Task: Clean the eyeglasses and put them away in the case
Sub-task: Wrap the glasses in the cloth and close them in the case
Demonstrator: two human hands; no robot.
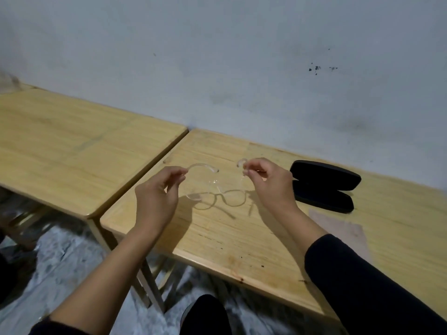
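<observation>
Two hands, left (154,199) and right (271,187), grip clear-framed eyeglasses (210,180) by their arms.

Head-worn wide view looks forward and down, close over the wooden table (242,238) against the wall (217,56).

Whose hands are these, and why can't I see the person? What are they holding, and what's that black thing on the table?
There is only one picture, taken by a camera worn on the person's head. It looks down, so you see only arms and hands, as if through their eyes. The left hand and the right hand each pinch one arm of a pair of clear eyeglasses, holding them just above a wooden table; their shadow falls on the wood. The black thing is the glasses case, lying open on the table to the right. Near it lies a thin pale sheet, perhaps a cleaning cloth. A second wooden table stands on the left.
</observation>
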